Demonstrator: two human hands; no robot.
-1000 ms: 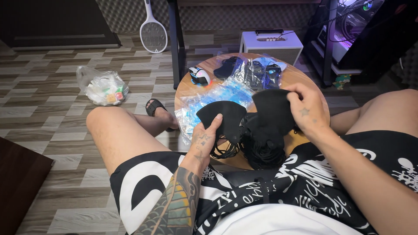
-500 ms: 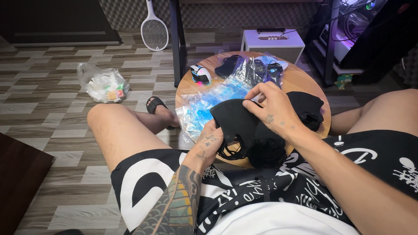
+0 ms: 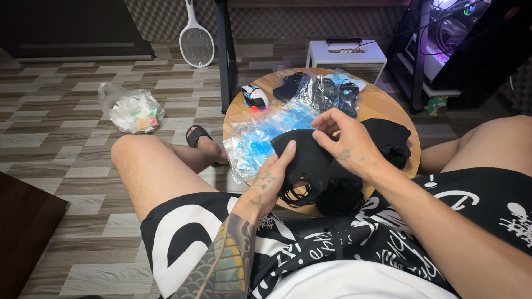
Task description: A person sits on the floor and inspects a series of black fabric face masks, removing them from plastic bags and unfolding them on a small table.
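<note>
Seated close to a small round wooden table (image 3: pixel 382 105), knees spread to either side of its near edge. On the near half of the tabletop, a pile of black fabric face masks (image 3: pixel 338 182), overhanging the near rim toward the lap. Left hand (image 3: pixel 271 180) pinching the left edge of the top black mask (image 3: pixel 302 155), thumb and fingers closed on the cloth; right hand (image 3: pixel 346 141) above it, fingertips pinched together on the mask's upper edge. Crowded far half: clear blue-tinted plastic wrappers (image 3: pixel 266 133) spilling over the left rim, bagged dark masks (image 3: pixel 327 91), a white and black computer mouse (image 3: pixel 256 98) near the far-left edge. Little bare wood, only a strip at the far right. Open floor to the left, with a clear plastic bag of scraps (image 3: pixel 132 111) lying well apart. Since half a second ago, right hand shifted slightly left and lower over the mask, the lifted mask now flatter on the pile.
</note>
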